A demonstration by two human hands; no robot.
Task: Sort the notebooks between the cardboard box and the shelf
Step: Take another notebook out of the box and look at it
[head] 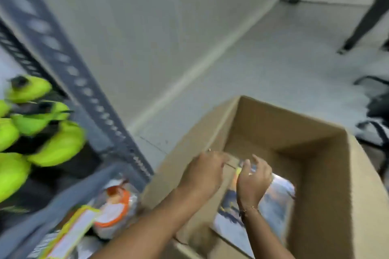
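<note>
An open cardboard box (pixel 328 174) stands on the floor at the lower right. At its bottom lies a glossy notebook (pixel 275 202) with a blue and orange cover. Both hands hover over the box's left side. My left hand (pixel 203 172) is at the box's left wall, fingers curled with nothing visible in them. My right hand (pixel 253 176) is just right of it with fingers spread, above the notebook; the frame is blurred. The grey metal shelf (pixel 90 99) rises at the left.
Several bright green items (pixel 42 143) fill the upper shelf level. Below them sit a plastic-wrapped orange and white item (pixel 115 206) and a yellow-edged pack (pixel 71 235). Chair legs (pixel 374 111) and a table leg (pixel 366 17) stand on the grey floor at the right.
</note>
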